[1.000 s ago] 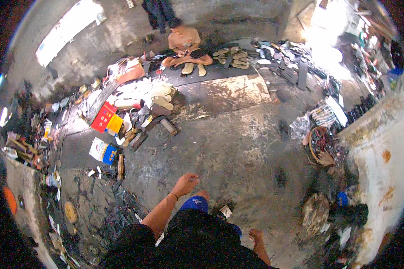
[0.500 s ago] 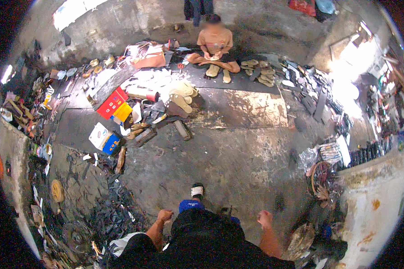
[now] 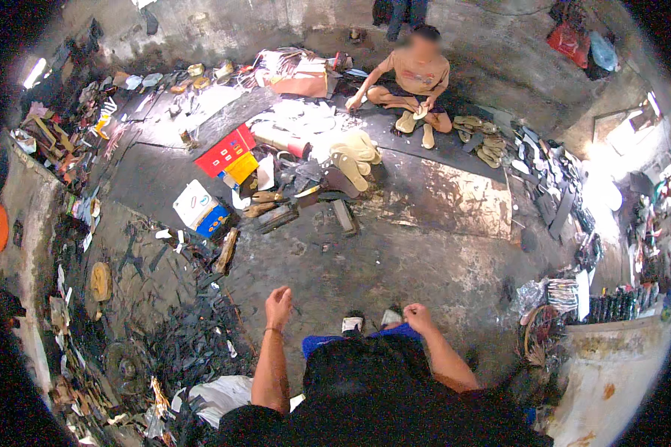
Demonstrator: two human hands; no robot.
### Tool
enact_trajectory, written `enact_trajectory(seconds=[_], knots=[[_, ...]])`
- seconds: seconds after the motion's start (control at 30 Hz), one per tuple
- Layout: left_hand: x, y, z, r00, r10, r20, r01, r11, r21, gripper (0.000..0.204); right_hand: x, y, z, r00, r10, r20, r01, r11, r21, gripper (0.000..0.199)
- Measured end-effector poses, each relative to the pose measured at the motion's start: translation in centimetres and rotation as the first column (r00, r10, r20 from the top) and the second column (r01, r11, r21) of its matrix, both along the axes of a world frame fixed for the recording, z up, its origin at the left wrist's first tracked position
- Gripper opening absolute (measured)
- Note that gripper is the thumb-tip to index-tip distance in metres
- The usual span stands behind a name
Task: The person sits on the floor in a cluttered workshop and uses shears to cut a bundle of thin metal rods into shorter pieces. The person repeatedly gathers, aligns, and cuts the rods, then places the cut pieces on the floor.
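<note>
My left hand [image 3: 279, 308] hangs over the bare floor with its fingers curled in, and nothing shows in it. Over my lap's right side is my right hand [image 3: 418, 318], fingers also bent closed with no object visible. Both hands are apart from everything on the floor. A shoe [image 3: 353, 325] and blue shorts [image 3: 399, 333] show between them. Farther out, a grey block [image 3: 344, 217] and a pale wooden stick [image 3: 227, 250] lie on the floor. Beyond these is a stack of beige sandal soles [image 3: 356, 160].
A co-worker [image 3: 419, 74] sits cross-legged at the far wall among soles. Red and yellow boxes [image 3: 226, 150] and a white-and-blue box [image 3: 202, 208] stand at left. Dark scraps [image 3: 194, 320] cover the near left floor. A round basket [image 3: 542, 329] sits at right.
My view has shifted and scene parts appear farther right. Both my hands have come up and forward, the right one inward. The co-worker's one hand has reached out sideways to the floor.
</note>
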State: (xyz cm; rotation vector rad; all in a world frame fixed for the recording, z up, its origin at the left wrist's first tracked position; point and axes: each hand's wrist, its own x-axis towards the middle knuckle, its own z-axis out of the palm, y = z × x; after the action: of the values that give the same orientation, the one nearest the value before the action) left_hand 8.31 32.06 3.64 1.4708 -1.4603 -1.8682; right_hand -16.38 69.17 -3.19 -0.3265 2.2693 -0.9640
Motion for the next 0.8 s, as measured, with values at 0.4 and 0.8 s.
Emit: enact_trajectory(seconds=[0.4,0.8], knots=[[27.4,17.5,-13.9,0.927,0.306,0.217,-0.363,0.588,0.723,0.027,-4.8,-1.0,-6.7,0.929,0.37,0.024,-0.362,0.895,0.262,0.026],[4.8,-6.6,-2.4,0.978,0.053,0.201,-0.099,0.97,0.224,0.029,-12.8,-23.6,-3.6,0.99,0.085,0.113,-0.097,0.989,0.108,0.027]])
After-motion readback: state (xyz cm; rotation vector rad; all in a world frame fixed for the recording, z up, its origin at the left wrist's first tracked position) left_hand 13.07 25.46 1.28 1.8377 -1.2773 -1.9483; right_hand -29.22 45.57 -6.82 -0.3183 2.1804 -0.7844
